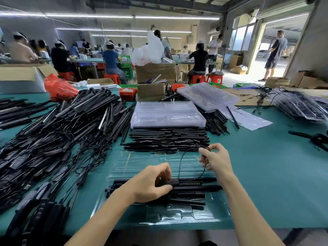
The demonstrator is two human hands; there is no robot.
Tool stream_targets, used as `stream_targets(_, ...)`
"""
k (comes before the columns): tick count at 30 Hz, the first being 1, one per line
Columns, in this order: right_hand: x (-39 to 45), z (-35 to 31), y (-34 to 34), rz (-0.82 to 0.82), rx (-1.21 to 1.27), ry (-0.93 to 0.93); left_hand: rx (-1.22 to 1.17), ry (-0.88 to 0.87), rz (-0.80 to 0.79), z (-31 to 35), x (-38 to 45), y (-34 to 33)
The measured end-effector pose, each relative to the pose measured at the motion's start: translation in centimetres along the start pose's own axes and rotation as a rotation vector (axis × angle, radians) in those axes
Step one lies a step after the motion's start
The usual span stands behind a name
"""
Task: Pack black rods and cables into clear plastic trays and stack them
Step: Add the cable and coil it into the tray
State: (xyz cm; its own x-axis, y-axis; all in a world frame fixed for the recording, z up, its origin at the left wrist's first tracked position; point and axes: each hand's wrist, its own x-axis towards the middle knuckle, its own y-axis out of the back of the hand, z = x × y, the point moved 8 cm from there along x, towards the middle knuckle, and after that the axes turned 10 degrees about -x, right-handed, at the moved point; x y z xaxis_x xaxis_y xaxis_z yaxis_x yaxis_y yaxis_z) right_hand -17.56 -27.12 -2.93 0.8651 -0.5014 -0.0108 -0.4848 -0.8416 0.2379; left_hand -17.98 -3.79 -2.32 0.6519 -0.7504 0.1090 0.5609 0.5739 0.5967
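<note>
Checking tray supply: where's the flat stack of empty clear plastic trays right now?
In the head view, the stack of empty clear plastic trays sits centre on the green table, just behind the neat row of black rods, beyond both hands.

two hands (150, 181); one open tray (159, 217); three tray stacks (166, 112); four red stools (197, 79).

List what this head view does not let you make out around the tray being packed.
- Rod ends under the left hand: the hand covers them, so its grip there is hidden.
- Cable end in the right hand: the fingers hide it.
- Tray slot outlines: clear plastic and glare blur them.
- Number of trays in the stack: layers too thin to count.
- Contents of the red basket: too small.
</note>
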Motion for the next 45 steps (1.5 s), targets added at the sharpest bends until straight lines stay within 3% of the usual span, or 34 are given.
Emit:
stream_targets(8, -0.1, 0.2, -0.2, -0.138, -0.052, 0.086, 0.056, 0.017, -0.081, 0.5, -1.5, -1.2)
stream_targets(21, -0.2, 1.0, -0.6, -0.056, -0.063, 0.142, 0.162, 0.042, -0.132, 2.1, -3.3, -2.8)
stream_targets(26, 0.0, 1.1, -0.3, -0.064, -0.049, 0.149, 0.021, 0.088, -0.134, 2.2, -3.5, -2.5)
stream_targets(29, -0.1, 1.0, 0.0, -0.079, -0.063, 0.182, 0.060, 0.088, -0.147, 2.1, -3.7, -2.0)
stream_targets(38, -1.7, -0.6, -0.3, -0.324, 0.008, 0.230, 0.221, 0.084, -0.167, 1.3, -4.1, -2.6)
stream_targets(45, -2.4, -0.9, -0.4, -0.464, -0.008, 0.250, 0.037, 0.141, -0.175, 0.4, -3.7, -2.3)
